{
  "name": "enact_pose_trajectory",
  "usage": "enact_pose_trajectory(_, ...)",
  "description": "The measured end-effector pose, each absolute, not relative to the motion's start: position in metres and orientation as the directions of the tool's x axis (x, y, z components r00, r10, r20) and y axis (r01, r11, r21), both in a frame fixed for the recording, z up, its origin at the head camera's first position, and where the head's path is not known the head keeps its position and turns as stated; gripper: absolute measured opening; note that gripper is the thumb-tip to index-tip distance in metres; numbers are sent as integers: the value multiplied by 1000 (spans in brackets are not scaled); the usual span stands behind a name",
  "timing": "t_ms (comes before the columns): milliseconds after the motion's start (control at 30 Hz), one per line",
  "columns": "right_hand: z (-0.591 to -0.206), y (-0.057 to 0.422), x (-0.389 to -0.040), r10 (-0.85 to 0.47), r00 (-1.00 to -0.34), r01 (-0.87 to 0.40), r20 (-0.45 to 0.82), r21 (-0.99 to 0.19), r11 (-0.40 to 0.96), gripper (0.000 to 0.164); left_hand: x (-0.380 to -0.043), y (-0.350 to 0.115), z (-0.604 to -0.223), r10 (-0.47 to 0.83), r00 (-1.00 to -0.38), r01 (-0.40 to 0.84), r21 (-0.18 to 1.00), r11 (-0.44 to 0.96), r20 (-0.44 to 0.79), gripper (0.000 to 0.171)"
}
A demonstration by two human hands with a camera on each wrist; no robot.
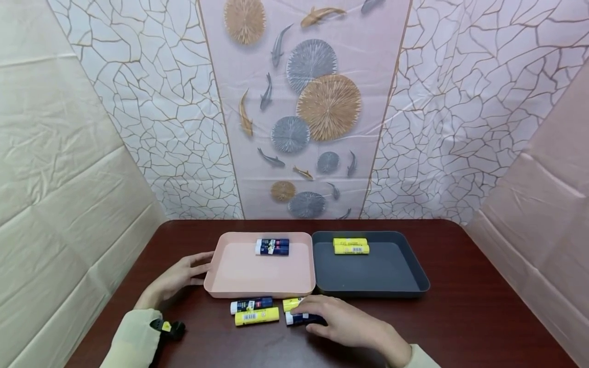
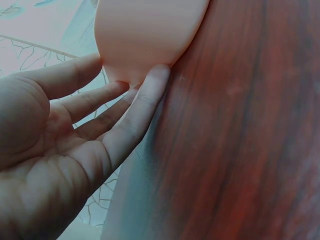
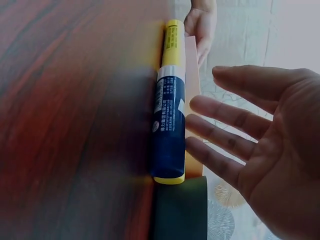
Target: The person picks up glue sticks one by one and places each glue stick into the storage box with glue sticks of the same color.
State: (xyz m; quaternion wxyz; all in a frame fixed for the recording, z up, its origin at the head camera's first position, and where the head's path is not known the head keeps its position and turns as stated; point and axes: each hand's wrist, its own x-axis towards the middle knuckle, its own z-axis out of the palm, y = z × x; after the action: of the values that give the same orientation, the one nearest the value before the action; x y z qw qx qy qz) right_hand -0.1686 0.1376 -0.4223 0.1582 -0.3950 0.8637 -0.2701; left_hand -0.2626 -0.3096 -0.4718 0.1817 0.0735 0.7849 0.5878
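Note:
My left hand (image 1: 179,276) rests its loosely extended fingertips against the left wall of the pink tray (image 1: 234,273); the left wrist view shows the fingers (image 2: 132,117) at its corner. Just over a navy glue stick (image 1: 296,319) with a white end, my right hand (image 1: 340,322) hovers with fingers spread. The right wrist view shows a gap between palm and stick (image 3: 170,125). Behind that one lies a yellow glue stick (image 1: 291,304), partly hidden by my fingers. To their left, another navy stick (image 1: 251,305) lies behind another yellow one (image 1: 256,316).
Two navy glue sticks (image 1: 272,247) lie side by side at the back of the pink tray. A dark grey tray (image 1: 386,276) adjoins it on the right, with two yellow sticks (image 1: 352,246) inside. Patterned cloth (image 1: 303,194) stands behind the wooden table (image 1: 465,306).

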Motion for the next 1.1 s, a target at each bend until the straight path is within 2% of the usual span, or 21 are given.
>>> enact_pose_trajectory(200, -426, 135, -166, -757, -650, -630, -61, -514, 582, 37, -260, -310, -472, 330, -922, -102, 951, 293, -201, 67)
enact_pose_trajectory(433, -431, 134, -168, -778, -627, -650, -41, -523, 551, 48, -261, -310, -474, 344, -919, -93, 954, 284, -192, 69)
enact_pose_trajectory(733, -436, 134, -168, -780, -624, -654, -38, -520, 549, 41, -260, -308, -474, 342, -918, -106, 954, 280, -202, 67)
enact_pose_trajectory(1100, -436, 133, -170, -786, -617, -659, -39, -521, 543, 39, -262, -307, -471, 321, -926, -102, 949, 297, -200, 65)
